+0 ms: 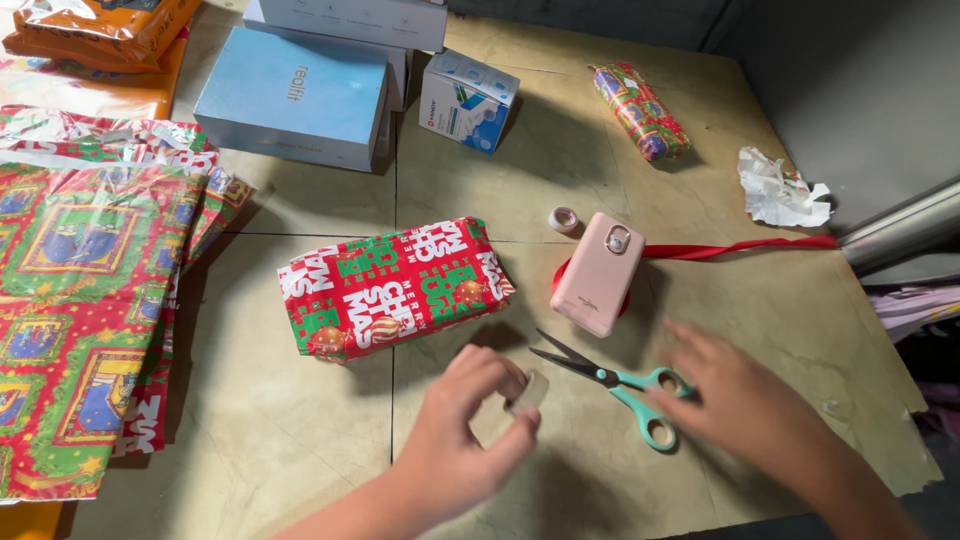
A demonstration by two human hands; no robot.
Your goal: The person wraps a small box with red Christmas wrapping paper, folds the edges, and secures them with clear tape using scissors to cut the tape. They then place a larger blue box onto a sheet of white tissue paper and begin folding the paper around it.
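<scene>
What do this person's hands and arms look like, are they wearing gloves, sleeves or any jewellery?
Both are bare: no gloves, and no sleeves on the forearms that show. The left hand shows no ring, watch or bracelet. The right hand is blurred, so small details such as rings cannot be told.

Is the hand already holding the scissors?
No, the right hand only hovers by the scissors lying on the table, while the left hand pinches a tape roll.

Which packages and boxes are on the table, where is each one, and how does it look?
Wrapped parcel: table centre, rectangular, red, green and white paper.
Small wrapped roll: far right, cylindrical, red-green.
Blue box: far left, flat, light blue.
Small carton: beside it, white and blue.
Orange packets: top-left corner, shiny.
</scene>
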